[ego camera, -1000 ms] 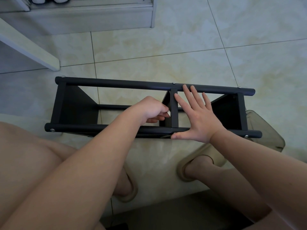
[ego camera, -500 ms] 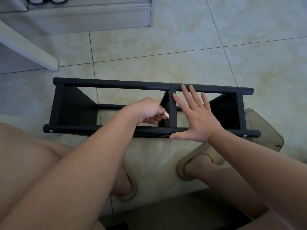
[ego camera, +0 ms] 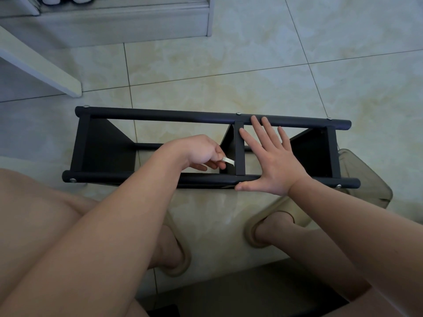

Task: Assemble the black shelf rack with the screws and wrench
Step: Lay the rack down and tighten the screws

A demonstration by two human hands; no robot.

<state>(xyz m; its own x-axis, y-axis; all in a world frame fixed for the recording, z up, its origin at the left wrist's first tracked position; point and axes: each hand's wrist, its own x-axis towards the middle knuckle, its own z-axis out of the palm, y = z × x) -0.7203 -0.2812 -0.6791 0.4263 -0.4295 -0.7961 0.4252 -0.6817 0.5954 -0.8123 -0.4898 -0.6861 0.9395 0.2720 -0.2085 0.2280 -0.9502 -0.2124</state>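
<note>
The black shelf rack [ego camera: 160, 116] lies on its side on the tiled floor in front of me, two long round bars joined by three flat cross panels. Silver screw heads [ego camera: 72, 180] show at the bar ends and at the middle of the far bar. My left hand [ego camera: 201, 153] reaches inside the frame and pinches a small silver wrench [ego camera: 229, 160], whose tip touches the left face of the middle panel [ego camera: 239, 152]. My right hand [ego camera: 272, 160] lies flat with fingers spread across the rack just right of that panel, thumb on the near bar.
A translucent grey plastic stool or bin [ego camera: 366, 179] stands right behind the rack's right end. A white furniture leg [ego camera: 41, 67] and a white cabinet base [ego camera: 119, 26] sit at the upper left. My feet in beige slippers [ego camera: 270, 227] rest below the rack.
My left hand has drawn back slightly from the middle panel, so the silver wrench now shows between my fingers. My right hand stays pressed flat on the rack.
</note>
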